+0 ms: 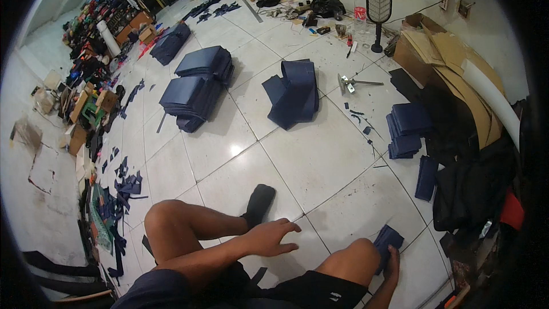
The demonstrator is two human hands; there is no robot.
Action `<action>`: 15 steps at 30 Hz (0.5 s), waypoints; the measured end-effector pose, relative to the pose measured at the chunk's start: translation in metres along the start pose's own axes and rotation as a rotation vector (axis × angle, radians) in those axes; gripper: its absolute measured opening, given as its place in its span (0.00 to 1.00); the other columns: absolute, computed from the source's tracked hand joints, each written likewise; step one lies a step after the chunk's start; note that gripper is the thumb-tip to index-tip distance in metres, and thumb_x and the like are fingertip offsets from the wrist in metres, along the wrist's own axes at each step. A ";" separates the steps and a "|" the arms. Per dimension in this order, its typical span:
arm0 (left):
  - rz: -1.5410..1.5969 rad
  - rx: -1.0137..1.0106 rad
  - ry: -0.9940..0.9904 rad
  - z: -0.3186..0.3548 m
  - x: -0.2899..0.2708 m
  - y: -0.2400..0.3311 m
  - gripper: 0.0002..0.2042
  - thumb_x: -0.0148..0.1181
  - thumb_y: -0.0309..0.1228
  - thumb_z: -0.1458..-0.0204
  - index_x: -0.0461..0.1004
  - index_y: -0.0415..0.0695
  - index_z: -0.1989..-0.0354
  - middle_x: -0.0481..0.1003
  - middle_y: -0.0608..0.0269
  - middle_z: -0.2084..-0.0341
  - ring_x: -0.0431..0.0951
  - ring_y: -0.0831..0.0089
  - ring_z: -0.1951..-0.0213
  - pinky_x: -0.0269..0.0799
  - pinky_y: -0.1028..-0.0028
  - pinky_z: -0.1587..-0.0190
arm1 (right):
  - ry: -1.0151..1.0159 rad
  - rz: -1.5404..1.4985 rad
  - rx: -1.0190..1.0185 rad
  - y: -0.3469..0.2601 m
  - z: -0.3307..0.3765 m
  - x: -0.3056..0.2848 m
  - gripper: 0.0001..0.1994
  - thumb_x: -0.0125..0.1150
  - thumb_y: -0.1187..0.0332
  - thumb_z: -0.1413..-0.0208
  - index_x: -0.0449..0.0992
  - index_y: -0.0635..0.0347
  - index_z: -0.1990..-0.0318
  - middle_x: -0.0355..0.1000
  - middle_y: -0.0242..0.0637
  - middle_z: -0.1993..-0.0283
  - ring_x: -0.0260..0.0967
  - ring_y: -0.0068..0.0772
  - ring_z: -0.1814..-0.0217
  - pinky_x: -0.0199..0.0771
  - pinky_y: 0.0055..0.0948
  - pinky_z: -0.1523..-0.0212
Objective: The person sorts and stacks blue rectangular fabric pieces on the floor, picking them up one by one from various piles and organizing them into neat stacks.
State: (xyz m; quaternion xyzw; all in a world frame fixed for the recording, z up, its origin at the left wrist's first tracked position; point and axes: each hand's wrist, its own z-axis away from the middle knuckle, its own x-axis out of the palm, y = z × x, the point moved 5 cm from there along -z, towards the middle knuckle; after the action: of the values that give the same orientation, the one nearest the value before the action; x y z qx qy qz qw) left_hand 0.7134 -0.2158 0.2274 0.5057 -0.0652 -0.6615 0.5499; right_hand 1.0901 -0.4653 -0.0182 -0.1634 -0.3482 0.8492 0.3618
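I sit on a white tiled floor with both knees up. My left hand [273,236] rests palm down on the tiles between my legs, fingers spread, holding nothing. A black sandal [259,203] lies just beyond it. My right hand [392,268] is beside my right knee, partly hidden behind it, and grips a small stack of dark blue fabric pieces [386,241] on the floor.
Stacks of dark blue cut fabric [194,94] [294,94] [407,129] lie on the tiles ahead. Cardboard sheets [457,74] and black bags [474,183] are heaped at the right. A metal tool [350,83], a bottle [359,7] and clutter stand farther off; blue scraps [123,186] line the left.
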 end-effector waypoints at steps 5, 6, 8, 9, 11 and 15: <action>0.189 -0.270 -0.094 -0.070 0.082 -0.061 0.30 0.60 0.52 0.45 0.70 0.37 0.44 0.75 0.44 0.50 0.75 0.53 0.46 0.71 0.60 0.44 | -0.211 -0.075 0.024 0.010 -0.004 0.041 0.27 0.61 0.50 0.45 0.70 0.58 0.43 0.69 0.36 0.43 0.64 0.37 0.40 0.63 0.45 0.39; 0.185 -0.238 -0.120 -0.097 0.116 -0.076 0.32 0.60 0.53 0.46 0.70 0.36 0.44 0.74 0.43 0.48 0.74 0.51 0.45 0.69 0.59 0.42 | -0.161 -0.118 0.028 0.010 -0.004 0.039 0.28 0.61 0.49 0.45 0.70 0.58 0.42 0.69 0.36 0.43 0.63 0.38 0.40 0.62 0.45 0.39; 0.383 -0.193 -0.114 -0.145 0.167 -0.068 0.35 0.62 0.55 0.50 0.71 0.35 0.45 0.75 0.38 0.50 0.75 0.47 0.48 0.70 0.60 0.44 | -0.044 -0.197 0.051 0.017 0.001 0.027 0.31 0.60 0.46 0.44 0.69 0.58 0.40 0.69 0.37 0.43 0.62 0.40 0.38 0.62 0.46 0.39; 0.371 -0.124 -0.137 -0.163 0.186 -0.057 0.37 0.60 0.56 0.49 0.68 0.34 0.42 0.73 0.36 0.47 0.74 0.46 0.46 0.70 0.60 0.43 | -0.055 -0.161 0.023 0.013 0.006 0.025 0.33 0.60 0.45 0.45 0.67 0.60 0.40 0.69 0.39 0.43 0.65 0.41 0.41 0.64 0.46 0.41; 0.512 -0.032 -0.055 -0.194 0.232 -0.052 0.40 0.57 0.58 0.47 0.66 0.32 0.39 0.71 0.35 0.45 0.73 0.45 0.44 0.68 0.60 0.41 | -0.099 -0.052 0.007 0.008 0.028 0.023 0.36 0.59 0.42 0.45 0.64 0.64 0.40 0.68 0.43 0.43 0.70 0.45 0.47 0.70 0.45 0.46; 0.353 -0.034 -0.103 -0.222 0.280 -0.011 0.43 0.54 0.61 0.46 0.60 0.32 0.35 0.67 0.33 0.41 0.71 0.43 0.42 0.65 0.58 0.39 | -0.098 -0.085 0.107 0.018 0.048 0.029 0.37 0.60 0.42 0.45 0.63 0.64 0.39 0.68 0.44 0.44 0.70 0.45 0.47 0.70 0.45 0.46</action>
State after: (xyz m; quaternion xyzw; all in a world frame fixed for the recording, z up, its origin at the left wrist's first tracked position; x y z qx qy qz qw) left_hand 0.9034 -0.3299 -0.0534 0.4426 -0.1696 -0.5808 0.6619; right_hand 1.0361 -0.4754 0.0020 -0.0871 -0.3261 0.8575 0.3882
